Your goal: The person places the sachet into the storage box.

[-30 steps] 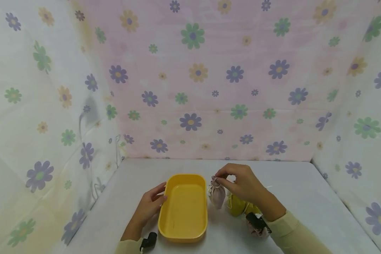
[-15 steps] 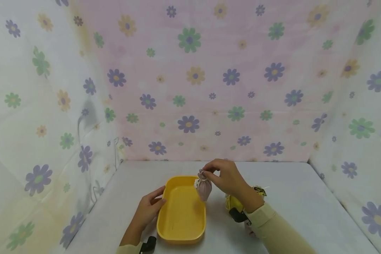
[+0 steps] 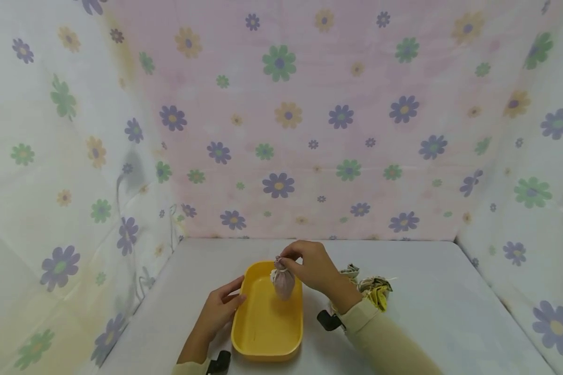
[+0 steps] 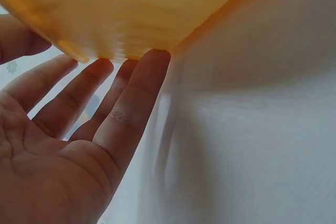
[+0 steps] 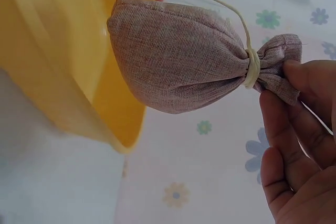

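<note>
A mauve cloth drawstring pouch [image 5: 178, 56], tied at the neck with a cream cord, hangs from my right hand [image 3: 311, 266]. My thumb and fingers pinch its gathered top. In the head view the pouch's round bottom overlaps the far right part of a yellow rectangular tray [image 3: 267, 351]. At the tray's left side, my left hand [image 3: 220, 306] touches the outer wall. The left wrist view shows its fairly straight fingers [image 4: 134, 98] with the tips against that wall.
More pouches, one yellow [image 3: 379, 298] and one with a greyish-green top [image 3: 351, 271], are on the white table [image 3: 441, 323] to the right, partly behind my right forearm. Flower-printed cloth [image 3: 281, 146] encloses the table at the back and sides.
My right hand has carried the mauve pouch leftward from beside the tray to over its far right part. My left hand stays at the tray's left side.
</note>
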A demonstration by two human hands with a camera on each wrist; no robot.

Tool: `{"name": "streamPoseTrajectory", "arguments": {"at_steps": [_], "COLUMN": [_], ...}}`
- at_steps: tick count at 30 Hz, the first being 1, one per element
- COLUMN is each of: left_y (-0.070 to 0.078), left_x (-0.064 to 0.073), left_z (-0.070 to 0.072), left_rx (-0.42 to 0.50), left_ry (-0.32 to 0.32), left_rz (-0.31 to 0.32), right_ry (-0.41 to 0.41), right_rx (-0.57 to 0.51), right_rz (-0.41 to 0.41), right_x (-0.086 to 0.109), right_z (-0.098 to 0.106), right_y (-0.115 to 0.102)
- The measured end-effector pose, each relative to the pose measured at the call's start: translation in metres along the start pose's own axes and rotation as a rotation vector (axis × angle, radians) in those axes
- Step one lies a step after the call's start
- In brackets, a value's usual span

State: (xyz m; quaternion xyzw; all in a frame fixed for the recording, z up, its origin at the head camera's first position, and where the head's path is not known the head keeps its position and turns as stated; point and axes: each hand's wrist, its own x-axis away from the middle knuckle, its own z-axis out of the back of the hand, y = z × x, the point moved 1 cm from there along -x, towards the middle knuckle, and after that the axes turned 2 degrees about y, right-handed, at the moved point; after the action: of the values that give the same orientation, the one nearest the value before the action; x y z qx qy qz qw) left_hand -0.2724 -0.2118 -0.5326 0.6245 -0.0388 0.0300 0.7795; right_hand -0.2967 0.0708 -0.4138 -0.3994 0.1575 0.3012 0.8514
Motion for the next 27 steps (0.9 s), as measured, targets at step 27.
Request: {"name": "streamPoseTrajectory", "arguments": {"at_steps": [27], "left_y": [0.005], "left_x": [0.007], "left_z": [-0.002], "left_rx": [-0.062], "left_ry": [0.003], "left_rz": [-0.035], "right_ry": [-0.076], "right_rx": [0.022], "right_rz": [-0.225], "right_x": [-0.022], "right_z": [-0.054], "right_y": [0.000]}}
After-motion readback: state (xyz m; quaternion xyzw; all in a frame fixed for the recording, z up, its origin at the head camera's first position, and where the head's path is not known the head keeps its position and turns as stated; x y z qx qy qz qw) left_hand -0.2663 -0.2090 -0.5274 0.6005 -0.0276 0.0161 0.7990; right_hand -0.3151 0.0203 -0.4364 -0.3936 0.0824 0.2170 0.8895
